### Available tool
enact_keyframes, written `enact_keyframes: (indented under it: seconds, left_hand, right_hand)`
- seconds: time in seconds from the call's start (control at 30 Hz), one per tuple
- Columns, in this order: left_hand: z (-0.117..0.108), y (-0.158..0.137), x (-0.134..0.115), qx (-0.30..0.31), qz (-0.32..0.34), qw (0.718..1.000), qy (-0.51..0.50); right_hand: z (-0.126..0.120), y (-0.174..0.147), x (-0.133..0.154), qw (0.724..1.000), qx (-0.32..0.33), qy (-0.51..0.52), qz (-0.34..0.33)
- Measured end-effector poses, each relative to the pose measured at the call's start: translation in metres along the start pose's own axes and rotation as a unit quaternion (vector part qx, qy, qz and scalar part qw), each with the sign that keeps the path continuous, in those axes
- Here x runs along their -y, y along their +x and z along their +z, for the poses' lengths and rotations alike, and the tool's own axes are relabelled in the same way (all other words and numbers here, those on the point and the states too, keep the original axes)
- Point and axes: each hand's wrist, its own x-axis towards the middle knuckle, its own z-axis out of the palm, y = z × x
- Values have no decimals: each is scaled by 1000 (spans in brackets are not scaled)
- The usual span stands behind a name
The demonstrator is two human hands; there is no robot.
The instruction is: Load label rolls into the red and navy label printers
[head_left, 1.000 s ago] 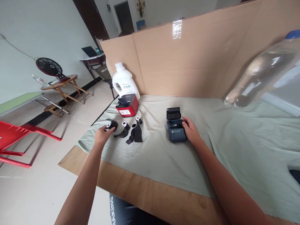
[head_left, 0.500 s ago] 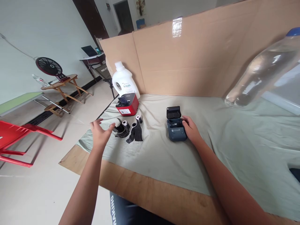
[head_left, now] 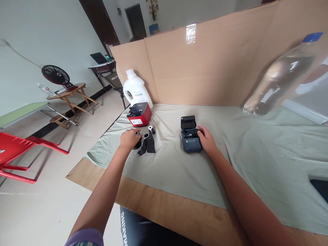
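Observation:
My right hand (head_left: 207, 140) grips the right side of a dark blue portable printer (head_left: 192, 145), its thumb near the open compartment. The printer's black lid (head_left: 188, 122) is flipped up. On the left, my left hand (head_left: 129, 138) is closed with its fingertips on a small paper roll, which it mostly hides along with the larger black roll (head_left: 137, 145) below. Just right of that hand lie a roll with a black strip unwound (head_left: 151, 144), a curled black piece (head_left: 142, 149) and a small white-cored roll (head_left: 151, 129).
A red and black box-shaped device (head_left: 145, 118) stands behind the rolls, before a white jug (head_left: 135, 89). A cardboard sheet (head_left: 200, 71) walls the back. At right leans a large clear bottle (head_left: 279, 82) with a blue cap. A pale green cloth (head_left: 166, 181) covers the table.
My left hand has moved right, from open beside the rolls to closed over them. My right hand stays on the printer. The view has shifted slightly.

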Motion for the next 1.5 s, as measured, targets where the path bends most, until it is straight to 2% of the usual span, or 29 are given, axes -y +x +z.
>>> enact_keyframes:
  seconds: [0.1,0.23,0.37,0.5,0.57,0.67,0.77,0.83,0.87,0.97,1.0,1.07,1.17,1.27,1.37,1.5]
  left_hand:
    - [2,-4,3,-20,12,1000,12]
    - [0,-9,6,-16,16,1000,20]
    - [-4,-15,-2,-49,55,997,-25]
    - [-2,-19,-15,28,114,993,-25]
    - [-2,-19,-18,35,116,993,2]
    - [-11,-23,-16,-14,93,996,-9]
    - [-30,-31,-20,-95,55,983,-147]
    - [-39,-37,-39,-113,52,939,-320]
    - [-40,-40,-53,-93,63,903,-415]
    - [-27,-42,-112,38,103,769,-630]
    - [-18,-40,-131,81,109,735,-664]
    - [3,-33,-162,126,106,690,-705]
    - [32,-20,-181,106,69,649,-750]
    - [54,-15,-182,100,32,613,-783]
    - [65,-20,-182,119,38,588,-799]
    - [68,-29,-187,132,60,591,-793]
  right_hand:
    - [0,0,-1,1000,1,6,-1]
    - [0,0,1,1000,1,10,7]
    - [0,0,3,1000,0,13,2]
    - [1,1,1,1000,0,12,-1]
    - [1,2,-1,1000,-4,11,-3]
    - [1,1,1,1000,-12,10,-1]
    - [-3,-3,20,999,-22,-4,-38]
    - [-7,-6,43,995,-12,-27,-100]
    - [-10,-7,56,991,-1,-38,-129]
    - [-14,-3,88,987,36,-57,-149]
    - [-15,1,92,987,37,-65,-140]
    - [-14,9,88,990,19,-90,-109]
    - [-13,20,62,991,6,-132,-28]
    - [-11,23,38,982,56,-174,38]
    - [-11,19,34,973,90,-211,20]
    - [-15,11,46,958,72,-278,3]
